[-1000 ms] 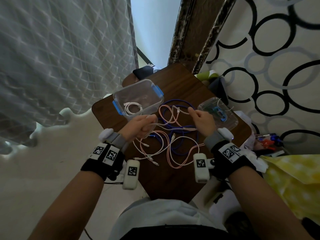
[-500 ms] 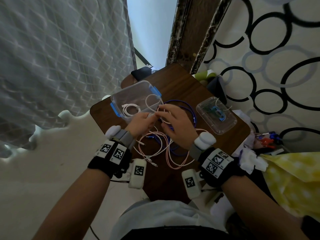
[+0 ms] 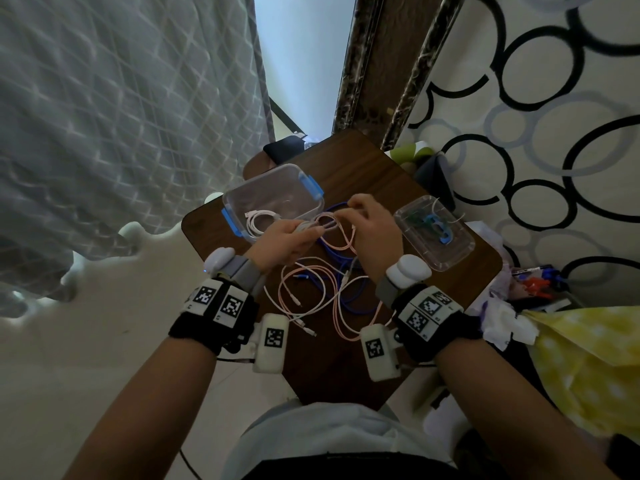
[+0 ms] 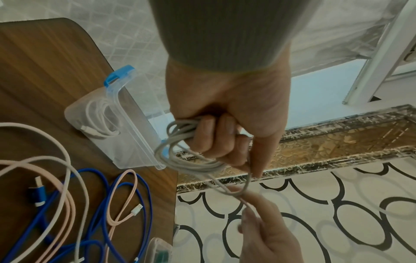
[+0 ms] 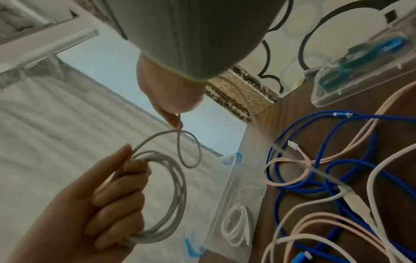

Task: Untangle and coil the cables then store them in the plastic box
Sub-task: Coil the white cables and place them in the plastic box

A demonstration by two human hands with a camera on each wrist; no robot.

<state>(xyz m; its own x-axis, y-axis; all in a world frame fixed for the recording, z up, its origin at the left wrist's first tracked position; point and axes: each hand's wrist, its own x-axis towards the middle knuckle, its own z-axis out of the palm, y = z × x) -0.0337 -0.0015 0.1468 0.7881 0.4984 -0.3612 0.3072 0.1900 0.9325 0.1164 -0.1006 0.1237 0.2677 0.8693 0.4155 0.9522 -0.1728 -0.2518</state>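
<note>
At the left stands the plastic box [image 3: 273, 199] on the table [image 3: 332, 368], a coiled white cable [image 3: 258, 221] lying inside it; just beside it my left hand [image 3: 287, 242] has its fingers curled round a grey cable [image 5: 164, 192] wound in several loops; my right hand [image 3: 372, 233] pinches the free end of that same cable between fingertips; below both hands pink cables [image 3: 322, 292] and blue cables [image 3: 341, 268] lie tangled; at the far right sits the lid [image 3: 433, 233].
</note>
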